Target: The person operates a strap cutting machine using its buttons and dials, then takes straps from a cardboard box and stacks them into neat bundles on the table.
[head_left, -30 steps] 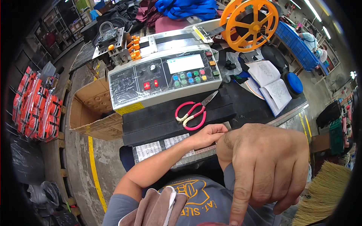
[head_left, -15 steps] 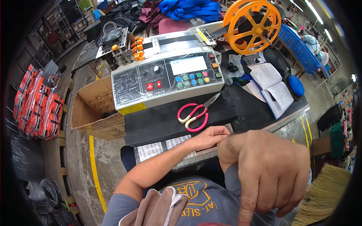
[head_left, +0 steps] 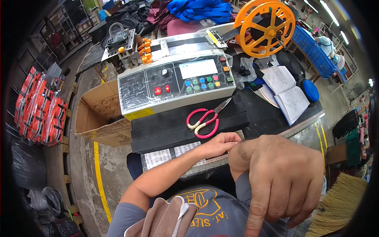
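Hands are apart: the left hand (head_left: pixel 221 145) curls by the worktop (head_left: pixel 258 112) edge, the right hand (head_left: pixel 285 177) is near the camera, index finger (head_left: pixel 259 197) extended; whether either grips anything, I cannot tell. Pink-handled scissors (head_left: pixel 216 114) lie on black strips (head_left: pixel 166 131) beyond; best keep fingers off the blades (head_left: pixel 224 104).

You were in a workshop. Signs: button-panelled machine (head_left: pixel 177 81) on your tabletop (head_left: pixel 258 114), black strap (head_left: pixel 185 41) running across it from an orange reel (head_left: pixel 271 33); blue webbing (head_left: pixel 201 10) heaped behind; plastic-wrapped orange packs (head_left: pixel 39 112) stacked left; yellow lines (head_left: pixel 102 181) on worn concrete floor (head_left: pixel 85 170); strip lights (head_left: pixel 328 11) overhead; other people beyond the blue crates (head_left: pixel 312 53), far right.
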Demonstrator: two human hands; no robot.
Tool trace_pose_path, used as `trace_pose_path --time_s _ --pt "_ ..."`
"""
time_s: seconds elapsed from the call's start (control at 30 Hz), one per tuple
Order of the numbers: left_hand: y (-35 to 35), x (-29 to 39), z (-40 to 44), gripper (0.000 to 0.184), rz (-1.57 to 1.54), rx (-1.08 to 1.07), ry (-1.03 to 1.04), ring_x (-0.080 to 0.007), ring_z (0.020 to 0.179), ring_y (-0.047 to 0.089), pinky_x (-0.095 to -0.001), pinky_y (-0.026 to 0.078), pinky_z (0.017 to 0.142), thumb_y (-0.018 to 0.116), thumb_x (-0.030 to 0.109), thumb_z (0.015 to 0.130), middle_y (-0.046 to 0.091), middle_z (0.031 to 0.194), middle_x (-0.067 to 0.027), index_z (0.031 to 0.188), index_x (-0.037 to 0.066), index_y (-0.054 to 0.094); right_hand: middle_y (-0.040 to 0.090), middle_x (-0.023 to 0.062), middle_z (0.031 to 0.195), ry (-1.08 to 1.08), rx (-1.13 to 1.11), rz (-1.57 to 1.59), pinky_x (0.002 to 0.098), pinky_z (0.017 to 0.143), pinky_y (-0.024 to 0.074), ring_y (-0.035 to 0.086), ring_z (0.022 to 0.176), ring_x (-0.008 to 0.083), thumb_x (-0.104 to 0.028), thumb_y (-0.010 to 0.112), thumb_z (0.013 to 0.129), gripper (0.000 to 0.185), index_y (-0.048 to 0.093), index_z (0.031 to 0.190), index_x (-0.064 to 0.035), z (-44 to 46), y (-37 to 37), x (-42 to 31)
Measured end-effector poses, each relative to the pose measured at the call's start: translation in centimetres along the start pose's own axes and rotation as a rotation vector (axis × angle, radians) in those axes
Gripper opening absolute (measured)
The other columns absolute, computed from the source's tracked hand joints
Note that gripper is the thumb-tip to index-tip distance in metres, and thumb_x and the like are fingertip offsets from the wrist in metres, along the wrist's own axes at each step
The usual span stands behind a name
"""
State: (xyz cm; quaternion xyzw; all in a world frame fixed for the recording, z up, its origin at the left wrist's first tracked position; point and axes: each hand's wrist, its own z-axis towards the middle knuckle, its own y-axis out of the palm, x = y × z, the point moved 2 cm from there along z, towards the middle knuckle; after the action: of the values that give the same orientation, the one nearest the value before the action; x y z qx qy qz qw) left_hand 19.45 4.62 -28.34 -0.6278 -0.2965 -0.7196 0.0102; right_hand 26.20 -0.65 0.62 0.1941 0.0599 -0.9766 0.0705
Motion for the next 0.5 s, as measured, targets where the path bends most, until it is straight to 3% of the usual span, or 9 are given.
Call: trace_pose_path --time_s 0.17,0.27,0.37,0.5 --pt "-0.2 -0.1 0.0 0.016 0.017 -0.012 0.005 -0.0041 0.1 0.06 -0.0245 0.05 0.087 0.055 0.007 0.106 0.068 0.108 0.0019 0.118 0.002 0.063 0.057 0.0217 0.062 0.014 -0.045 0.063 0.0687 0.086 0.0602 0.057 0.056 0.0291 0.008 0.063 0.079 0.012 0.068 0.078 0.0183 0.3 -0.1 0.2" --pt "-0.2 -0.1 0.0 0.014 0.016 -0.009 0.007 -0.0052 0.101 0.061 -0.0255 0.051 0.09 0.056 0.009 0.107 0.068 0.109 0.001 0.118 0.002 0.063 0.061 0.0201 0.068 -0.046 -0.107 0.0 0.06 0.081 0.0613 0.058 0.058 0.0278 0.0 0.067 0.085 0.016 0.069 0.083 0.0156 0.2 0.0 0.6" --pt "-0.2 -0.3 0.0 0.014 0.002 -0.012 0.006 -0.0054 0.102 0.061 -0.0259 0.051 0.091 0.058 0.012 0.109 0.068 0.11 0.0007 0.117 0.003 0.063 0.059 0.0054 0.062 -0.026 -0.077 -0.076 0.0383 0.078 0.0623 0.055 0.053 0.0158 -0.002 0.064 0.095 0.024 0.07 0.072 0.0015 1.0 0.1 0.7" --pt "-0.2 -0.4 0.1 0.016 -0.007 -0.022 0.009 -0.005 0.101 0.061 -0.0252 0.051 0.091 0.059 0.017 0.11 0.069 0.109 0.001 0.117 0.003 0.063 0.058 0.0046 0.061 -0.067 0.052 -0.204 0.0406 0.081 0.0624 0.056 0.054 0.0158 -0.003 0.067 0.092 0.021 0.07 0.071 0.0004 0.4 1.1 1.0"
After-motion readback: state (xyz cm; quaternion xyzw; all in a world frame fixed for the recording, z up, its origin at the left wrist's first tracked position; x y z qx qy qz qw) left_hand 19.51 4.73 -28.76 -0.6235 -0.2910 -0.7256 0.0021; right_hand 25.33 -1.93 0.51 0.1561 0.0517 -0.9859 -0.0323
